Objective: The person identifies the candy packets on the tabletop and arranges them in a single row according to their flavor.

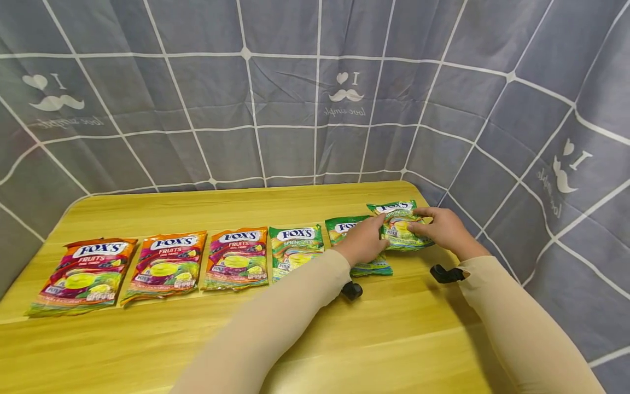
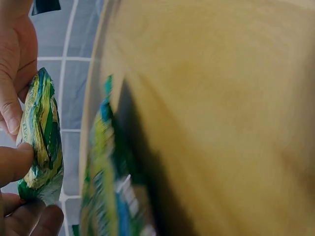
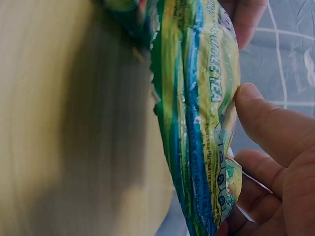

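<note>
A green Fox's Spring Tea candy bag point(image 1: 400, 225) is held above the right end of the table between both hands. My left hand point(image 1: 363, 242) pinches its left side, thumb in front and fingers behind, as the left wrist view shows. On the bag's other side, my right hand point(image 1: 451, 234) grips the edge between thumb and fingers. The right wrist view shows the bag's striped side point(image 3: 197, 118) edge-on. Below my left hand lies another green candy bag point(image 1: 371, 268), partly covered by the hand.
Left of the hands, a third green bag point(image 1: 295, 246) lies in a row with three red-and-orange Fox's Fruits bags, the nearest of them a Fruits bag point(image 1: 237, 260). A grey checked curtain point(image 1: 285, 98) surrounds the back and sides of the wooden table point(image 1: 384, 339).
</note>
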Demonstrator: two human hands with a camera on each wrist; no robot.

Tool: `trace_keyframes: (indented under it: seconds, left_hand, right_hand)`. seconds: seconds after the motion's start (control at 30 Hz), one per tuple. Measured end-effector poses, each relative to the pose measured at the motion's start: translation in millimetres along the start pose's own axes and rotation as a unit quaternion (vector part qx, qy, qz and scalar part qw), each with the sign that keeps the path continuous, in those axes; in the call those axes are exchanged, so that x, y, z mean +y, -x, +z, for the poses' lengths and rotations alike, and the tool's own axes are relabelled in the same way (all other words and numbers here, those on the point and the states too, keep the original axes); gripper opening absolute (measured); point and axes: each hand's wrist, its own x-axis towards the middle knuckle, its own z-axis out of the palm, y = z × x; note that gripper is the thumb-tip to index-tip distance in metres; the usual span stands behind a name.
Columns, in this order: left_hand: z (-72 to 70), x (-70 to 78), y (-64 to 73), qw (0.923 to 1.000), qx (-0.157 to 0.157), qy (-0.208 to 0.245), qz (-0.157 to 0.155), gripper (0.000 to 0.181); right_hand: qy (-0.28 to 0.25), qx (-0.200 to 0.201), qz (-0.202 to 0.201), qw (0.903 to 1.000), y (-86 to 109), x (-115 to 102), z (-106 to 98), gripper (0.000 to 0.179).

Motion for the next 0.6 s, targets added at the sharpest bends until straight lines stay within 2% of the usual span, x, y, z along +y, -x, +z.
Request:
trace_keyframes:
  seconds: [0.23, 0.37, 0.6]
  left_hand:
    - [15.5, 2.5, -5.1, 0.9943, -0.031, -0.102, -0.012, 0.076]
    - [19.3, 1.5, -6.3, 0.9921, -0.048, -0.114, -0.016, 0.077]
    - [27.4, 1.0, -7.3, 0.9882, -0.054, -0.143, -0.017, 0.079]
  right_hand:
    - [0.002, -0.016, 0.022, 0.9996, 6.3, 15, 6, 0.072]
    - [0.003, -0.036, 0.014, 0.9993, 7.2, 21, 13, 0.074]
    - [0.021, -0.05, 0.012, 0.9984, 7.1, 26, 16, 0.08]
